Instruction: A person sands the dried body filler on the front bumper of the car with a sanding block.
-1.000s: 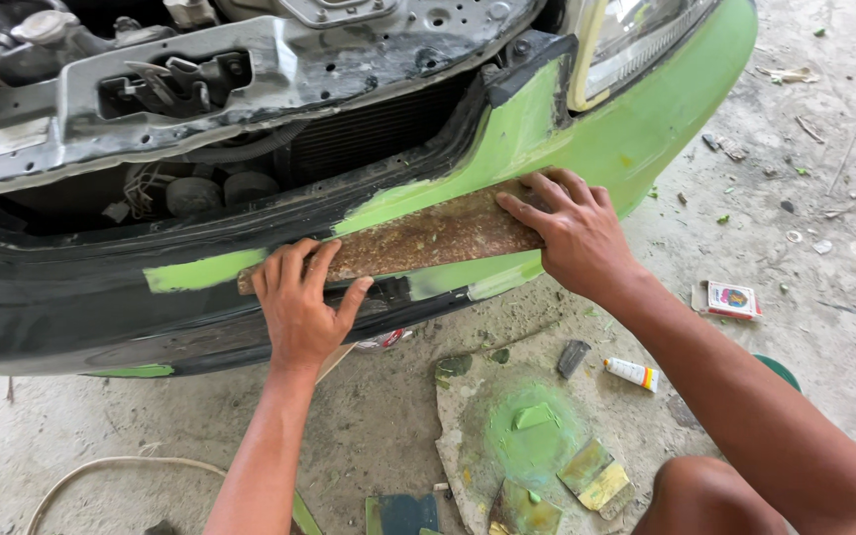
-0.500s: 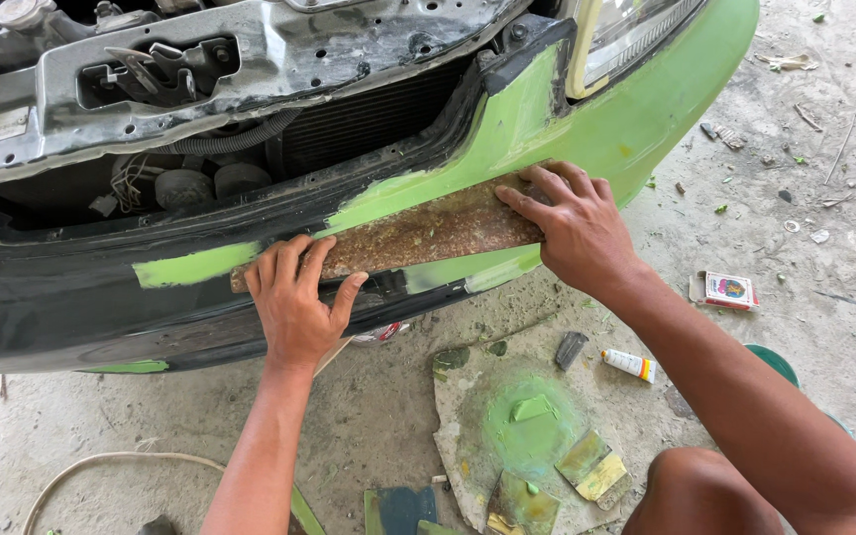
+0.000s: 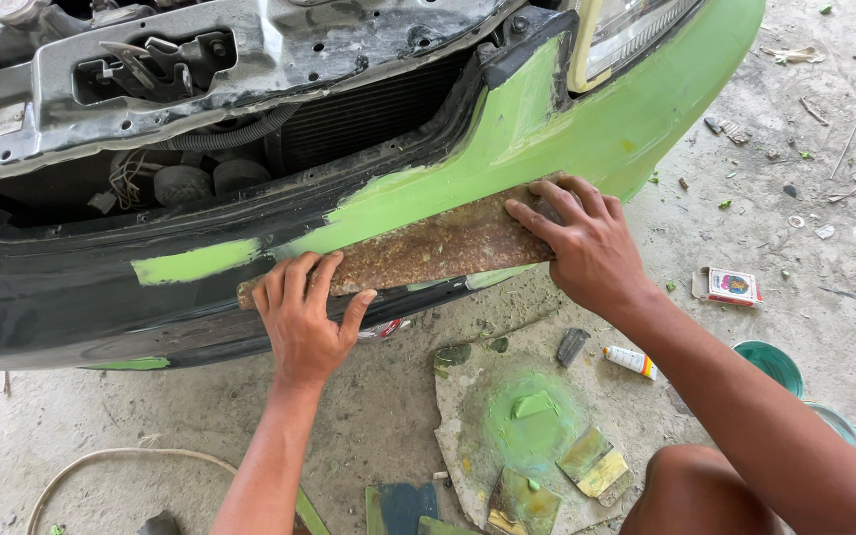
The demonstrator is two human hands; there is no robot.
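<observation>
Fingers: both hands spread flat, gripping nothing.
Left hand (image 3: 304, 317): presses long brown speckled sanding strip (image 3: 418, 250).
Right hand (image 3: 587, 243): presses strip's other end.
Surface: green-filled black car bumper (image 3: 547, 129); strip is possibly sandpaper.

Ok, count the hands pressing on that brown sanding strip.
2. The left hand presses the strip's left end; the right hand presses its right end, against the green bumper. None look hidden.

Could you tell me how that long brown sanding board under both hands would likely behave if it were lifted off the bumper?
The sanding board looks stiff: it spans straight between the left hand and right hand without sagging. Being thin and narrow, it is probably light. Its rough, speckled face suggests it would grip rather than slip on the green bumper.
</observation>
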